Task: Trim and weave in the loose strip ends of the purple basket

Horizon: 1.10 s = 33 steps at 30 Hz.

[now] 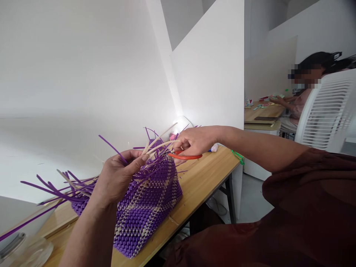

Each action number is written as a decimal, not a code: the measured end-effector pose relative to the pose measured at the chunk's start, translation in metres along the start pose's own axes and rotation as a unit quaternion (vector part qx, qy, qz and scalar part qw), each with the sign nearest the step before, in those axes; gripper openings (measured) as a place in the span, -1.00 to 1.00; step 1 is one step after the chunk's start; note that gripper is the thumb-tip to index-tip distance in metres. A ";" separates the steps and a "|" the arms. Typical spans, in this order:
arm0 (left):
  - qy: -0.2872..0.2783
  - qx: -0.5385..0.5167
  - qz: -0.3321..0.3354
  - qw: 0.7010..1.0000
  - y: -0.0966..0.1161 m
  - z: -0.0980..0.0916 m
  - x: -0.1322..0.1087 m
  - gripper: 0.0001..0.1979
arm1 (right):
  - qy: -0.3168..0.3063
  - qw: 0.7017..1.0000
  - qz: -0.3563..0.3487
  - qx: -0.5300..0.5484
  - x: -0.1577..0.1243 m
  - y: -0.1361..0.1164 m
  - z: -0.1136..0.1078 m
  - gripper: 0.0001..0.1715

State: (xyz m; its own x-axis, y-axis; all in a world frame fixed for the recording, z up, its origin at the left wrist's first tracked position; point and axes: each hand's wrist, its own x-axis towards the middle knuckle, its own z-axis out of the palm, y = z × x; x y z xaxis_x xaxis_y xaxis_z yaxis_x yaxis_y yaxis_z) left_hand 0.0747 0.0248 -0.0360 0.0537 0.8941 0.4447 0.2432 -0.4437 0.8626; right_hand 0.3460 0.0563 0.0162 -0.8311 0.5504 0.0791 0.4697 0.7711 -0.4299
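A purple and beige woven basket (147, 207) lies tilted on the table, loose purple and beige strips sticking out along its upper edge. My left hand (119, 174) is closed at that edge, pinching beige strips (148, 148) between thumb and fingers. Orange-handled scissors (186, 156) are in my right hand (193, 141), whose fingers wrap the handles. Their blades point left into the strips beside the rim and are mostly hidden. One beige strip curves across to the right hand's fingertips; whether they grip it I cannot tell.
The wooden table (200, 172) stands against a white wall. A clear plastic container (30, 248) sits at the lower left. Green cord (238, 157) hangs at the table's right end. Farther right, another person (300, 104) sits at a second table behind a white chair (328, 111).
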 end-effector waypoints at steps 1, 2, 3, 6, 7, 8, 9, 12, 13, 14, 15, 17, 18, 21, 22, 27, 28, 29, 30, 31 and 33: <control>0.002 -0.008 -0.001 1.000 0.000 0.000 0.000 -0.66 | -0.002 1.000 0.000 0.000 0.000 0.000 0.000 -0.55; 0.000 -0.010 -0.004 1.000 0.000 0.000 -0.001 -0.66 | -0.005 1.000 0.001 0.001 0.000 0.000 0.000 -0.55; -0.004 -0.008 -0.009 1.000 0.000 0.000 -0.001 -0.66 | -0.009 1.000 0.004 0.004 0.000 0.000 0.000 -0.56; -0.016 0.002 -0.023 1.000 0.002 0.000 -0.002 -0.68 | -0.020 1.000 0.009 0.013 0.000 -0.001 -0.001 -0.58; -0.015 -0.001 -0.025 1.000 0.002 0.001 -0.002 -0.68 | -0.020 1.000 0.010 0.013 0.001 -0.002 -0.001 -0.58; -0.011 -0.008 -0.024 1.000 0.002 0.001 -0.002 -0.69 | -0.021 1.000 0.012 0.011 0.001 -0.002 -0.001 -0.58; -0.006 -0.017 -0.021 1.000 0.002 0.001 -0.002 -0.70 | -0.021 1.000 0.014 0.009 0.001 -0.002 -0.001 -0.59; 0.001 -0.034 -0.012 0.999 0.003 0.002 -0.002 -0.71 | -0.026 1.000 0.013 0.005 0.002 0.001 -0.001 -0.59; 0.000 -0.034 -0.012 0.999 0.003 0.002 -0.002 -0.71 | -0.027 1.000 0.008 0.007 0.003 0.002 -0.001 -0.58; -0.003 -0.029 -0.014 0.999 0.003 0.002 -0.002 -0.71 | -0.026 1.000 0.001 0.009 0.003 0.002 -0.001 -0.57; -0.007 -0.023 -0.017 1.000 0.003 0.002 -0.002 -0.70 | -0.024 1.000 -0.005 0.013 0.004 0.003 -0.001 -0.55; -0.016 -0.007 -0.025 1.000 0.004 0.001 -0.003 -0.70 | -0.019 1.000 -0.017 0.018 0.005 0.003 -0.001 -0.51; -0.021 -0.002 -0.028 0.999 0.004 0.001 -0.003 -0.69 | -0.018 0.999 -0.024 0.019 0.005 0.003 -0.001 -0.49; -0.026 0.003 -0.029 0.999 0.005 0.001 -0.003 -0.69 | -0.021 0.999 -0.036 0.011 0.005 0.002 -0.003 -0.46; -0.022 0.001 -0.025 0.999 0.005 0.001 -0.002 -0.68 | -0.022 0.999 -0.033 0.006 0.005 0.002 -0.003 -0.46; -0.006 -0.014 -0.014 1.000 0.003 -0.001 0.000 -0.68 | -0.032 0.999 -0.018 0.009 0.003 -0.001 -0.004 -0.57; -0.008 -0.013 -0.017 1.000 0.003 -0.001 0.000 -0.68 | -0.032 0.999 -0.020 0.014 0.003 -0.002 -0.003 -0.58; -0.009 -0.011 -0.020 1.000 0.003 -0.001 0.000 -0.69 | -0.031 0.999 -0.019 0.015 0.003 -0.002 -0.003 -0.58; -0.009 -0.008 -0.022 1.000 0.004 -0.001 -0.001 -0.69 | -0.029 0.999 -0.016 0.015 0.003 -0.003 -0.003 -0.58; -0.008 -0.007 -0.024 1.000 0.004 -0.001 -0.001 -0.69 | -0.026 0.999 -0.011 0.014 0.004 -0.003 -0.003 -0.56; -0.004 -0.015 -0.026 1.000 0.006 0.000 -0.002 -0.69 | -0.027 0.999 -0.004 0.017 0.005 -0.002 -0.003 -0.54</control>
State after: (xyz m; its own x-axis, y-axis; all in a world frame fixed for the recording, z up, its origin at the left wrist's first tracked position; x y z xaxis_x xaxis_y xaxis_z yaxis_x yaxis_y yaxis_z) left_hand 0.0757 0.0204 -0.0322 0.0497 0.9164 0.3971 0.2158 -0.3981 0.8916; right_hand 0.3413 0.0585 0.0200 -0.8499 0.5257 0.0354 0.4531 0.7635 -0.4602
